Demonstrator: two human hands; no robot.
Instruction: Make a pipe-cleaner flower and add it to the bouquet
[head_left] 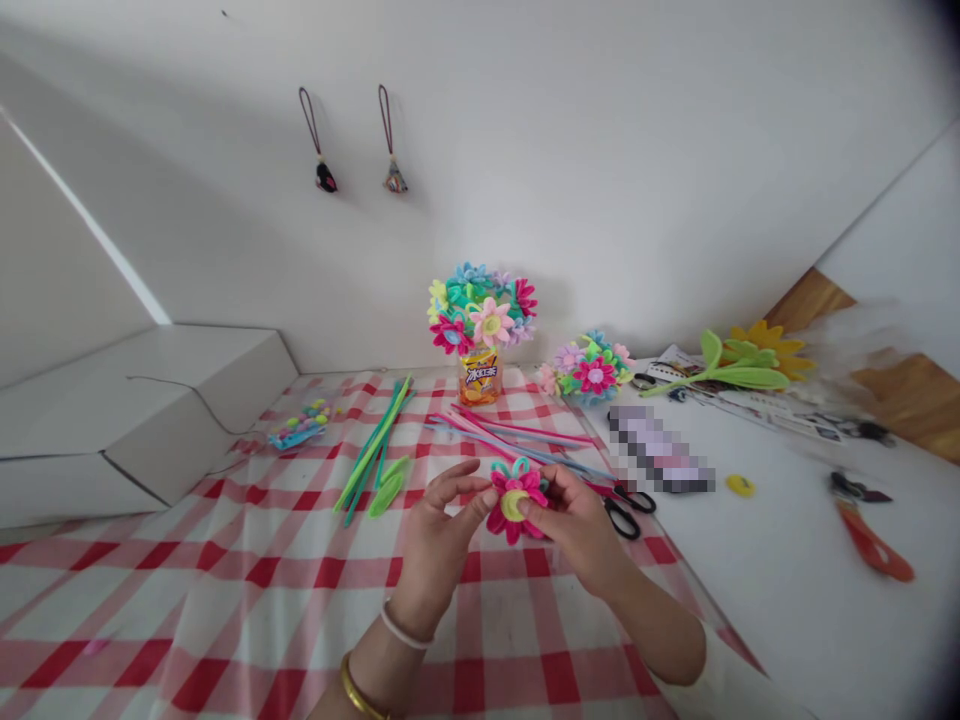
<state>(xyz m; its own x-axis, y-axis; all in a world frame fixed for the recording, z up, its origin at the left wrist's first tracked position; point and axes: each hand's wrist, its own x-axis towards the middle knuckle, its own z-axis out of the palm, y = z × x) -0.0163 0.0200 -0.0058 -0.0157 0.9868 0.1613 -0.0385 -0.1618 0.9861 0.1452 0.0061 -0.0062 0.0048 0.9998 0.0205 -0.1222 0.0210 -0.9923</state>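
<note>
A pink fuzzy flower (pixel 514 505) with a yellow centre is held between both hands over the red and white checked cloth. My left hand (pixel 448 520) pinches a petal at its left side between thumb and fingers. On the right side, my right hand (pixel 581 520) grips the flower, thumb near the yellow centre and fingers behind it. Blue-green loops (pixel 511 466) show at the flower's top edge. Black scissor handles (pixel 630 510) lie just right of my right hand. Pink and blue fuzzy stems (pixel 525 436) lie behind the flower.
A bottle (pixel 480 377) bears fuzzy flowers at the back, with a smaller bouquet (pixel 596 372) to its right. Green stems (pixel 375 445) lie left. A white box (pixel 217 400) stands far left; orange-handled pliers (pixel 874 540) and a yellow piece (pixel 740 486) lie right.
</note>
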